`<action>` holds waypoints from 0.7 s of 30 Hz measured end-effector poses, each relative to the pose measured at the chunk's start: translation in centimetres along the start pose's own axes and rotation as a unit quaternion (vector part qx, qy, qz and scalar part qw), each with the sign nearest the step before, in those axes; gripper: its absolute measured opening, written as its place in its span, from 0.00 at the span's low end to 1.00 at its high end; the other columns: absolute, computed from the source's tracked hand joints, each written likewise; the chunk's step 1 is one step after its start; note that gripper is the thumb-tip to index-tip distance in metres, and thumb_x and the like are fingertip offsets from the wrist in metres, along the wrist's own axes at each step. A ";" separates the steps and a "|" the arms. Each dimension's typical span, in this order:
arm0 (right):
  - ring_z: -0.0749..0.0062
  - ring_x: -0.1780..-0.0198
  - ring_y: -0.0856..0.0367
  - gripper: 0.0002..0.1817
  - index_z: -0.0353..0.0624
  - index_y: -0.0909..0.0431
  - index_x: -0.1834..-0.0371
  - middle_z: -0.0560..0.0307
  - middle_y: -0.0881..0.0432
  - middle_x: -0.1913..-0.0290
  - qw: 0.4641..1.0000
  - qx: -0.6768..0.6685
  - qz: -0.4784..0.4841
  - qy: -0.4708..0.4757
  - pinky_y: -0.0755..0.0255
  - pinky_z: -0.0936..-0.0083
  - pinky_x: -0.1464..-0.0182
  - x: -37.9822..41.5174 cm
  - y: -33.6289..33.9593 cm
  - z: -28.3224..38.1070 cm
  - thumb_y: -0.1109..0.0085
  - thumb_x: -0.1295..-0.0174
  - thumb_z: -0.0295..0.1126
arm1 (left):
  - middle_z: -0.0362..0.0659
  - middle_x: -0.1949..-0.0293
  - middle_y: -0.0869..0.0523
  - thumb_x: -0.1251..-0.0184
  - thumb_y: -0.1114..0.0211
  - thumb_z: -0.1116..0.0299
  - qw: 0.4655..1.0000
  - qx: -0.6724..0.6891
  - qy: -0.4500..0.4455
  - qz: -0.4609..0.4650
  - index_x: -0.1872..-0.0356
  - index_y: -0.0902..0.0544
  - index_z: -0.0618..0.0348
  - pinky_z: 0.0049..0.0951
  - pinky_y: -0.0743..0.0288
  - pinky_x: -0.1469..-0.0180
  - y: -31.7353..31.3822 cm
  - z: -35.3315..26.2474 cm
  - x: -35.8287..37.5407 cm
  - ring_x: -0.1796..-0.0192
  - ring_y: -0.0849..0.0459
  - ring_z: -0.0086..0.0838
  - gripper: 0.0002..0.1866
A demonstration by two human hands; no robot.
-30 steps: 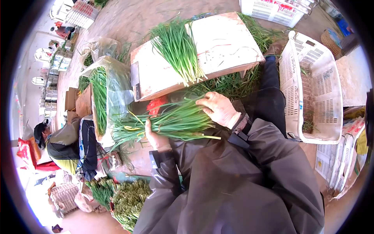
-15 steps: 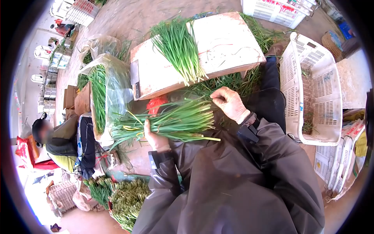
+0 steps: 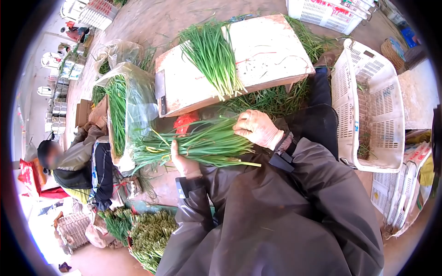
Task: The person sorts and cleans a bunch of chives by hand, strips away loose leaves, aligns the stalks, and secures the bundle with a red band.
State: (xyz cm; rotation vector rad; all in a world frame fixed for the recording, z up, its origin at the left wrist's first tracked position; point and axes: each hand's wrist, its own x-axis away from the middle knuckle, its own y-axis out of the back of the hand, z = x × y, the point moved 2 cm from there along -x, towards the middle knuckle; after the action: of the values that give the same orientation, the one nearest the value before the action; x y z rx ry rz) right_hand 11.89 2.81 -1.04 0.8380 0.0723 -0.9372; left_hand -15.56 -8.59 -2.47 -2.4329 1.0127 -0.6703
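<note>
A loose bunch of garlic chives [image 3: 207, 146] lies across my lap, leaves to the left and pale stems to the right. My left hand [image 3: 185, 164] is wrapped around its middle, thumb on top. At the stem end, my right hand [image 3: 258, 129] has its fingers pinched together on some stalks; the fingertips are partly hidden among them. One pale stalk sticks out lower right past the others. Another bunch of chives [image 3: 215, 62] rests on the white-topped board [image 3: 271, 50] in front of me, with a flat-bladed knife [image 3: 160, 93] at the board's left edge.
Plastic-wrapped chives [image 3: 117, 115] stand to the left, beside a seated person [image 3: 76, 161]. A white crate [image 3: 368, 106] stands on the right. Cut leaves [image 3: 276, 99] litter the floor under the board. More bundles [image 3: 152, 234] lie lower left, near a red bag [image 3: 185, 122] in front.
My right hand has moved left and slightly down from beside the bunch onto its stem end. The left hand keeps its hold. The person at left has shifted an arm.
</note>
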 end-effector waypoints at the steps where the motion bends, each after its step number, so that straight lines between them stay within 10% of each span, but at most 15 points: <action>1: 0.60 0.57 0.16 0.06 0.51 0.11 0.64 0.62 0.15 0.62 0.999 -0.023 -0.018 -0.013 0.21 0.62 0.53 0.1 0.0 0.1 0.29 0.39 0.38 | 0.51 0.50 0.12 0.24 0.38 0.53 1.000 0.000 0.005 0.006 0.45 0.18 0.62 0.49 0.18 0.43 0.1 0.0 0.0 0.49 0.13 0.43 0.21; 13: 0.64 0.60 0.17 0.07 0.47 0.14 0.61 0.61 0.16 0.63 0.983 0.072 -0.171 0.012 0.21 0.67 0.56 0.3 1.6 2.1 0.26 0.38 0.31 | 0.52 0.47 0.13 0.23 0.40 0.54 0.999 0.006 -0.023 0.027 0.41 0.19 0.62 0.52 0.18 0.42 0.2 -0.1 0.2 0.47 0.13 0.45 0.22; 18: 0.79 0.60 0.18 0.03 0.40 0.16 0.54 0.66 0.14 0.58 0.827 -0.446 -0.261 -0.220 0.21 0.79 0.52 1.1 2.8 0.2 0.37 0.27 0.24 | 0.52 0.46 0.13 0.23 0.40 0.54 1.000 0.022 -0.012 0.016 0.40 0.19 0.62 0.51 0.18 0.41 0.7 0.0 0.1 0.46 0.14 0.44 0.23; 21: 0.75 0.58 0.16 0.08 0.44 0.16 0.50 0.62 0.13 0.56 0.927 -0.301 -0.146 -0.170 0.21 0.78 0.52 0.8 3.8 0.0 0.35 0.29 0.24 | 0.52 0.46 0.13 0.23 0.40 0.54 1.000 0.012 -0.016 0.010 0.39 0.19 0.63 0.49 0.18 0.40 0.9 0.1 -0.1 0.46 0.13 0.43 0.23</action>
State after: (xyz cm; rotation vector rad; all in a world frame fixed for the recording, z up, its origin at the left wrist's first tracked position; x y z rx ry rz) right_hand 15.16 3.42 0.90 0.0868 0.1783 -1.2403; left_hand -16.07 -9.05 -3.12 -2.4022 1.0078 -0.6312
